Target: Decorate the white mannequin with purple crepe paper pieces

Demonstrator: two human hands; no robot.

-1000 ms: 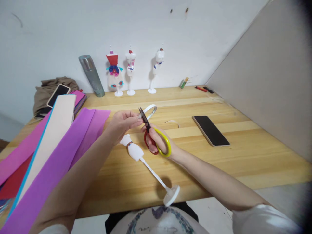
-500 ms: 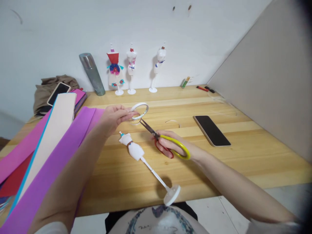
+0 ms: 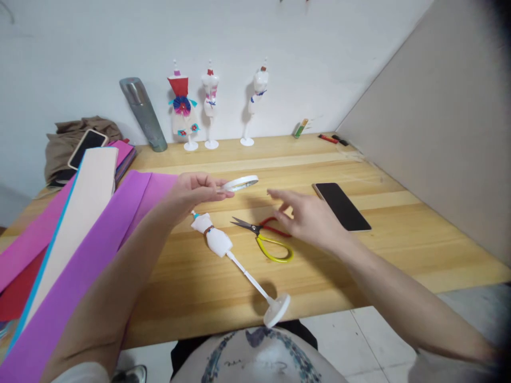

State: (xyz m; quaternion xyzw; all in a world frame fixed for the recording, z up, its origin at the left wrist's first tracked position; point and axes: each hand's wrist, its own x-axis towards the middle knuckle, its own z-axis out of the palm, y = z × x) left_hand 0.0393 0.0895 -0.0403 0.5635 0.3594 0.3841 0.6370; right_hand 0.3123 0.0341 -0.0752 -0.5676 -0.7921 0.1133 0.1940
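Observation:
Between the fingers and thumb of my left hand (image 3: 199,187) is a roll of white tape (image 3: 249,181), held by its edge above the table. My right hand (image 3: 305,213) has its fingers apart and holds nothing; it hovers just right of the roll. Below it, scissors (image 3: 255,229) with one red and one yellow handle lie on the wood, blades slightly parted and pointing left. A small white mannequin (image 3: 217,239) lies on its side nearer to me, with a blue-green neck band, a brown waist band and a round base (image 3: 277,310).
Long paper strips, one purple (image 3: 99,244) and one cream (image 3: 93,170), cover the left side. A tilted bottle (image 3: 146,114) and several standing mannequins (image 3: 211,96) are along the wall. A phone (image 3: 342,206) lies at right, another phone (image 3: 88,148) on brown cloth (image 3: 56,151).
My right hand has let go of the scissors, which now lie on the table, and has moved up beside the roll. My left hand has tilted the tape roll flatter.

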